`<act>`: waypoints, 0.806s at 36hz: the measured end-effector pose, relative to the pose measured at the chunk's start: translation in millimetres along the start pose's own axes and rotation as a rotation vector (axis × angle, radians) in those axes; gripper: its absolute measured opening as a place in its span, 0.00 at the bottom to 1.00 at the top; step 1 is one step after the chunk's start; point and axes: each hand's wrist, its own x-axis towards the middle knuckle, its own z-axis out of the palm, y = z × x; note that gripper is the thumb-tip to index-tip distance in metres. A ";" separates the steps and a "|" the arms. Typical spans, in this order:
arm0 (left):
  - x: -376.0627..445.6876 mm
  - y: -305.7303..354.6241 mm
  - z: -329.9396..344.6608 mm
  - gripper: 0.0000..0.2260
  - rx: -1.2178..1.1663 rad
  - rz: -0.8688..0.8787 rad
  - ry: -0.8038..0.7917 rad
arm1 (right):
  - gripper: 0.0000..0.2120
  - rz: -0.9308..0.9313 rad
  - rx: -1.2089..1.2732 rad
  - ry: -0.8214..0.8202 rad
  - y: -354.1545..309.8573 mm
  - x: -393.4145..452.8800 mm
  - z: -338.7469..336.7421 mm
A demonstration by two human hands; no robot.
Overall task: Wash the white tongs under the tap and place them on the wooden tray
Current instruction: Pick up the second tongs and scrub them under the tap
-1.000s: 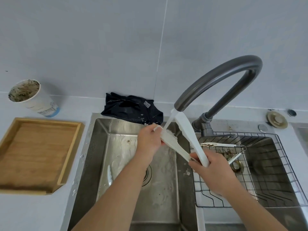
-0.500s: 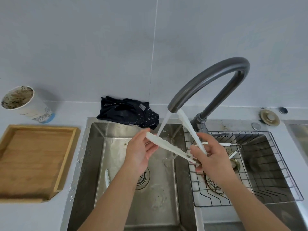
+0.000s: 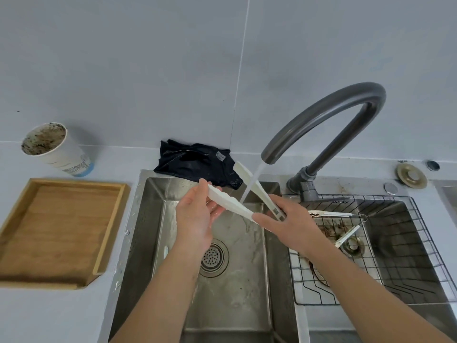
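Note:
The white tongs [image 3: 228,203] are spread in a V above the left sink basin [image 3: 237,280], under water running from the grey curved tap [image 3: 321,115]. My right hand [image 3: 286,224] grips them at the hinged end. My left hand [image 3: 197,216] holds the tip of the lower arm with thumb and fingers. The upper arm [image 3: 249,179] points up and left into the stream. The wooden tray [image 3: 59,233] lies on the counter to the left of the sink, with nothing on it.
A dirty paper cup [image 3: 54,149] stands behind the tray. A dark cloth [image 3: 197,167] lies at the sink's back edge. A wire rack [image 3: 385,251] in the right basin holds other utensils [image 3: 331,214]. A small white piece [image 3: 165,252] lies in the left basin.
The tongs have swung so their upper arm points up-left across the stream. My left hand has slid along the lower arm's tip. Both hands stay on the tongs.

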 end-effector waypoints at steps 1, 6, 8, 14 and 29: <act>-0.4 1.2 -0.4 0.10 -0.009 0.002 0.008 | 0.21 -0.018 -0.025 -0.013 -0.9 2.3 0.2; -0.7 6.5 -4.2 0.07 -0.052 0.037 0.013 | 0.29 -0.036 -0.105 -0.112 -6.4 10.4 2.2; 0.1 6.8 -4.8 0.07 -0.059 0.062 -0.003 | 0.25 -0.038 -0.105 -0.134 -10.5 12.1 3.2; 6.0 4.9 -5.3 0.20 -0.011 0.158 -0.124 | 0.14 0.038 0.134 -0.189 -17.6 22.5 6.6; 8.3 -19.4 -2.6 0.09 0.138 -0.005 0.004 | 0.30 0.244 0.588 -0.339 -40.0 42.9 11.7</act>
